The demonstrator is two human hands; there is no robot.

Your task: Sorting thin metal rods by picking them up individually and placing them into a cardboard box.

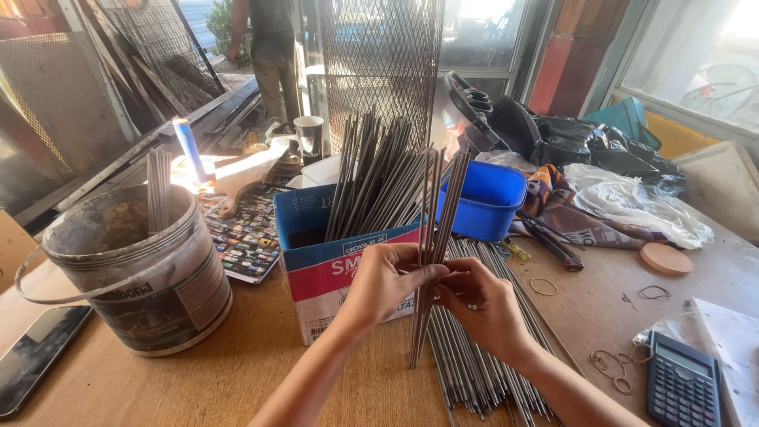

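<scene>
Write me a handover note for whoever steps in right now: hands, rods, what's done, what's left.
Left hand and right hand: both closed around a small bundle of thin metal rods, held near upright over the table.
More rods stand in the cardboard box; a loose pile of rods lies flat beneath the hands.
A few rods stand in the bucket.
Rubber bands lie at the right.
Done: one bundle gathered. Left: no band visible on it; box and pile remain.

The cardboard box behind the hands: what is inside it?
The cardboard box holds many thin grey metal rods, standing on end and leaning against its far side. Their lower ends and the bottom of the box are hidden by its front wall.
</scene>
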